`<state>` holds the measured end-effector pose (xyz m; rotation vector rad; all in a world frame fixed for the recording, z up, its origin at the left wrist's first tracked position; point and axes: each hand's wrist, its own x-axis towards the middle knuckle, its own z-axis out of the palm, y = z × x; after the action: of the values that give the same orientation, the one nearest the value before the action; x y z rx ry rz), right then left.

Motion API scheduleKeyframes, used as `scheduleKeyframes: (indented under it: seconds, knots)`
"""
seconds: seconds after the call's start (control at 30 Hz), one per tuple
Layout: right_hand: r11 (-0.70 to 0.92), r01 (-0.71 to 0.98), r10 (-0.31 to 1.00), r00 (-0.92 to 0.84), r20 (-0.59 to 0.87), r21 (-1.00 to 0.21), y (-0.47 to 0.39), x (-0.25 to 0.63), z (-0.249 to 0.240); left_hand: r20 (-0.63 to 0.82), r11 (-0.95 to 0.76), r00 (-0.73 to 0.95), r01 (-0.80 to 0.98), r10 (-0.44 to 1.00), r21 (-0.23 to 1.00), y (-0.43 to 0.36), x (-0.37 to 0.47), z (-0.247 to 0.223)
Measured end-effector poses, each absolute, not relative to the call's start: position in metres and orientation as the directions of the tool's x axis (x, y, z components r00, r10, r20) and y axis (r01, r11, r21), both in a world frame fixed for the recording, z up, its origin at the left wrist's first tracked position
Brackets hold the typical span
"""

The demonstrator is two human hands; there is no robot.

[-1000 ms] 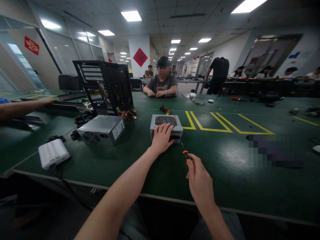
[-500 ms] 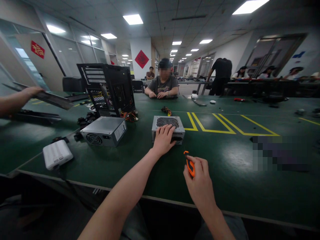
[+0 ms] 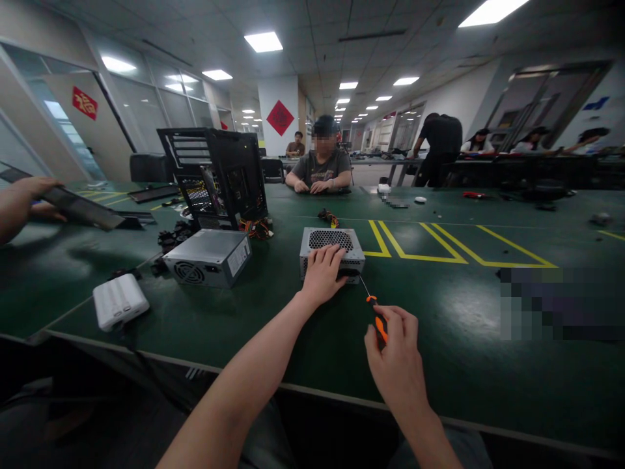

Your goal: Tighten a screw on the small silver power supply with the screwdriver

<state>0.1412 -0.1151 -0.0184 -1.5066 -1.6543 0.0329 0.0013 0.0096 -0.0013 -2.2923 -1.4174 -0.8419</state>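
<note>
A grey metal power supply (image 3: 332,238) with a honeycomb grille on top sits on the green table. My left hand (image 3: 322,277) is over its top and front, fingers laid across the upper face and the thumb low on the front. In my right hand (image 3: 399,345) is an orange-and-black screwdriver (image 3: 380,326), its handle between thumb and fingers. The thin shaft slants up and left to the lower right corner of the power supply's front. Whether the tip sits in a screw is too small to tell.
Left of the power supply lies a second power supply (image 3: 209,257), with an open computer case (image 3: 219,176) behind it. A white power bank (image 3: 120,301) with a cable lies near the edge. Another person's hand (image 3: 36,189) holds a dark panel (image 3: 85,205). Someone sits opposite.
The screwdriver handle has turned in my right hand, and its shaft now shows clearly against the table. The dark panel at left has shifted in the other person's hands. My view has swung slightly left.
</note>
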Motion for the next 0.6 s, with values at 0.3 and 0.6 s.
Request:
scheduleKeyframes:
  seconds: [0.3,0.6]
  knots:
    - [0.218,0.778,0.858,0.136,0.496,-0.589,-0.1156,0.1451,-0.0235,0.633,-0.464,0.333,0.885,0.698,0.046,0.0096,0.0014,-0.0019]
    - [0.165,0.798,0.882,0.143,0.448,-0.580,-0.1110,0.1431,-0.0225,0.638,-0.464,0.329,0.884,0.696,0.050,0.0106,0.0011,-0.0034]
